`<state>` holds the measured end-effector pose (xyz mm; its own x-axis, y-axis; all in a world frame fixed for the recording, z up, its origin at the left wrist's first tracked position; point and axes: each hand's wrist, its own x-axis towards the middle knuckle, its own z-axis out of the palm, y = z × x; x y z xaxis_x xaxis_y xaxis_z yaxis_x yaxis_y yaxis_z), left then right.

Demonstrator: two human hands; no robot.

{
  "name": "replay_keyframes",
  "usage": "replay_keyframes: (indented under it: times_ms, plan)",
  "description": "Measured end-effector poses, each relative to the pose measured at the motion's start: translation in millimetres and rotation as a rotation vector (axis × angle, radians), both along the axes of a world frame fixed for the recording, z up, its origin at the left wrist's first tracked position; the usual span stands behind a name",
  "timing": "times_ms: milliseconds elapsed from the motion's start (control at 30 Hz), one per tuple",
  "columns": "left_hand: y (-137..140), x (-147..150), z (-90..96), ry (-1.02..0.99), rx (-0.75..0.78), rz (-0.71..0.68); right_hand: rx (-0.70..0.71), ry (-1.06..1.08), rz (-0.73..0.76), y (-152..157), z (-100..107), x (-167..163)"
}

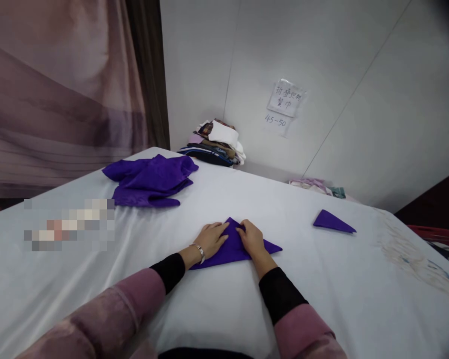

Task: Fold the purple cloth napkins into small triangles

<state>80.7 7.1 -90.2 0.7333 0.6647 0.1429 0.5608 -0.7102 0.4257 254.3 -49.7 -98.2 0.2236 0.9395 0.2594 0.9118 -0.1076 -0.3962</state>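
Observation:
A purple cloth napkin [232,247], folded into a triangle, lies on the white-covered table with its peak pointing away from me. My left hand [212,239] rests on its left side, fingers stretched out over the cloth. On the right side, the curled fingers of my right hand [252,237] pinch the cloth near the sloping edge. Part of the napkin is hidden under both hands. Off to the right lies a smaller folded purple napkin [333,222], a narrow triangle, apart from my hands. A loose heap of purple cloths [151,179] lies rumpled at the far left.
A white sheet [295,294] covers the table. Stacked clothes [217,142] stand at its far edge by the wall, with more fabric [310,185] farther right. A handwritten sign [284,98] hangs on the wall. A curtain [60,89] borders the left; a blurred patch hides something on the table.

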Motion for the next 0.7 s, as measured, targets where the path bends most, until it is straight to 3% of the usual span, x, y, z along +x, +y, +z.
replay_keyframes:
  times_ms: [400,700]
  plan:
    - [0,-3,-3.2,-0.103,-0.075,0.019,0.132,0.043,0.061,7,7,2]
    - [3,-3,-12.0,-0.171,-0.105,0.043,0.141,0.074,0.095,13,0,5]
